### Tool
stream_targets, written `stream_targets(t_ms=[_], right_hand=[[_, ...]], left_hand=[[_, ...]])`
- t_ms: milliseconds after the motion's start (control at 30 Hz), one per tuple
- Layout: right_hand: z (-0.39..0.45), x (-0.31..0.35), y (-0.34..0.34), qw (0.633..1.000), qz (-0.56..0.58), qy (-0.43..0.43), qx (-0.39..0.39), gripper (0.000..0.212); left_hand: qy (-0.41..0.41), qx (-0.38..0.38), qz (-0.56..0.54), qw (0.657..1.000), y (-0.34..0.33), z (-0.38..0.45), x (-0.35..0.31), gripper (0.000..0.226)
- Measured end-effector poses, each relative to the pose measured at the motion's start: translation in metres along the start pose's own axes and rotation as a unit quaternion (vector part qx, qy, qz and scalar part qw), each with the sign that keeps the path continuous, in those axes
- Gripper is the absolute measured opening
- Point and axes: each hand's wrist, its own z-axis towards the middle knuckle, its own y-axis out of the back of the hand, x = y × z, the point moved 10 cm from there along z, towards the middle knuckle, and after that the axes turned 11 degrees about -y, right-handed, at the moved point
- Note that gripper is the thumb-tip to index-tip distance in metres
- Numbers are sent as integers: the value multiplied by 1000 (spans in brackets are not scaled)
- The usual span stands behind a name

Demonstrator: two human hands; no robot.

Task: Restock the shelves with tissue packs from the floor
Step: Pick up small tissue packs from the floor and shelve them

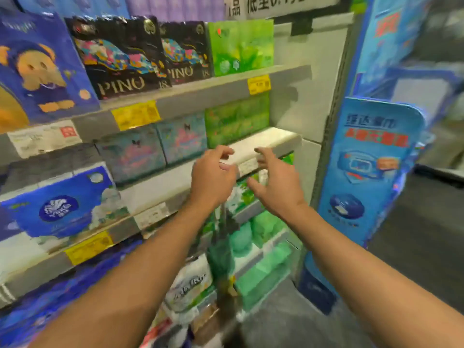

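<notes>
On the top shelf at the far left leans a blue pack with an orange cartoon elephant (37, 69). Next to it stand two black packs (120, 56) reading "PINO 18", then one bright green pack (241, 46). Yellow price tags (135, 114) line the shelf edges. One shelf down sit two teal packs (160, 149) and a darker green pack (237, 119). The left hand (213, 177) and right hand (273, 184), fingers spread and loosely curled, hold nothing in front of a bare white shelf (266, 141). At the right stands a blue display stand (371, 172).
</notes>
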Motion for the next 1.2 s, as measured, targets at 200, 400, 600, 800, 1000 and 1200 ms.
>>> stream_targets(t_ms=[200,400,600,800,1000,1200], right_hand=[[-103,-161,77,980,-70,-184,-37,70],[-237,-308,172,934,-74,-344,-65,68],[-397,-453,281,870,-63,-479,-100,74],[-572,-575,383,788,-56,-602,-119,68],[-677,-641,417,709,-44,-694,-120,63],[-728,-707,413,636,-31,-764,-110,71]], left_hand=[[-14,213,-30,976,-152,-68,-73,47],[-30,375,-56,925,-298,-183,-178,52],[-56,505,-99,855,-437,-326,-323,50],[-37,630,-143,763,-533,-496,-456,51],[-55,688,-143,710,-605,-580,-538,48],[-85,753,-136,639,-685,-636,-578,51]])
